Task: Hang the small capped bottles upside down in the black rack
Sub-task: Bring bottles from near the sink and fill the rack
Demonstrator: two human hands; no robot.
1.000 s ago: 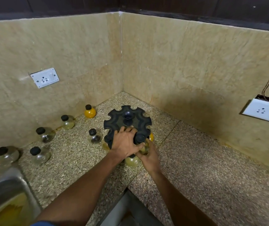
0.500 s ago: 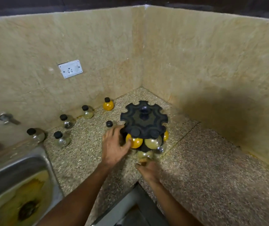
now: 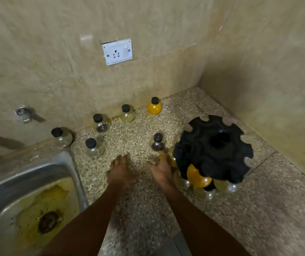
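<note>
Rack: a black round rack point(image 3: 213, 148) with notches cut all round its rim stands on the counter at the right of centre, near the corner where two walls meet.
Hung bottles: under the rack's near edge hang several round bottles with their rounded bases showing; one orange bottle point(image 3: 198, 176) sits lower left of the rack, with pale yellowish ones point(image 3: 224, 185) just beside and below it.
Loose bottles: six capped bottles stand upright on the counter to the left of the rack. A clear one point(image 3: 158, 143) is just left of the rack. An orange-filled one point(image 3: 154, 106) and a pale yellow one point(image 3: 127, 114) stand against the back wall in the upper middle. Three more clear ones point(image 3: 101, 123) point(image 3: 93, 148) point(image 3: 61, 136) trail toward the left, the last beside the sink.
Right hand: the right hand point(image 3: 160, 169) reaches forward at the centre, blurred, its fingertips close to the clear bottle and the rack's left edge; whether it holds anything cannot be told.
Left hand: the left hand point(image 3: 121, 170) lies just left of it over bare counter, fingers extended forward, holding nothing, also blurred.
Counter: speckled stone counter point(image 3: 258, 209) fills the lower right.
Sink: a steel sink point(image 3: 5, 182) with yellow staining sits at lower left.
Wall: a white socket point(image 3: 117, 52) sits on the beige wall at upper centre; a tap fitting point(image 3: 25, 113) is at the left.
</note>
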